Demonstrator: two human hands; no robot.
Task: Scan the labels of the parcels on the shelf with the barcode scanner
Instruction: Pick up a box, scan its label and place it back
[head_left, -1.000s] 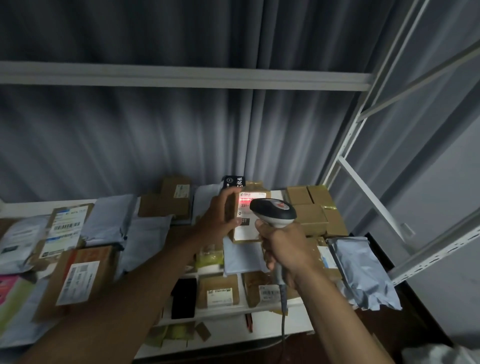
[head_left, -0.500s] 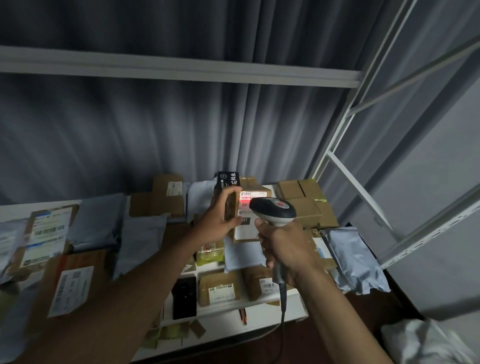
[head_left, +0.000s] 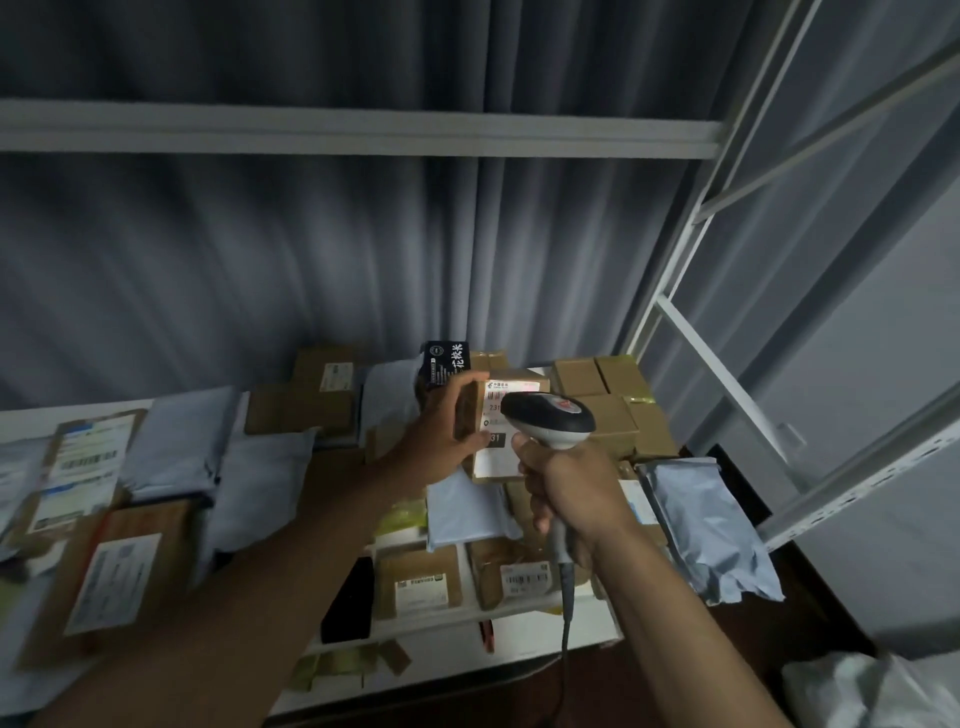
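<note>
Both arms reach forward: left hand (head_left: 441, 441) grips parcel (head_left: 511, 415), right hand (head_left: 571, 488) clasps scanner (head_left: 550, 423).

White shelf (head_left: 519, 654): cardboard parcels (head_left: 418, 582), grey mailer bags (head_left: 711, 525) lying flat.

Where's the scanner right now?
Head view, centre right: the scanner is gripped in the right hand, its head just in front of the labelled box that the left hand holds.
</note>
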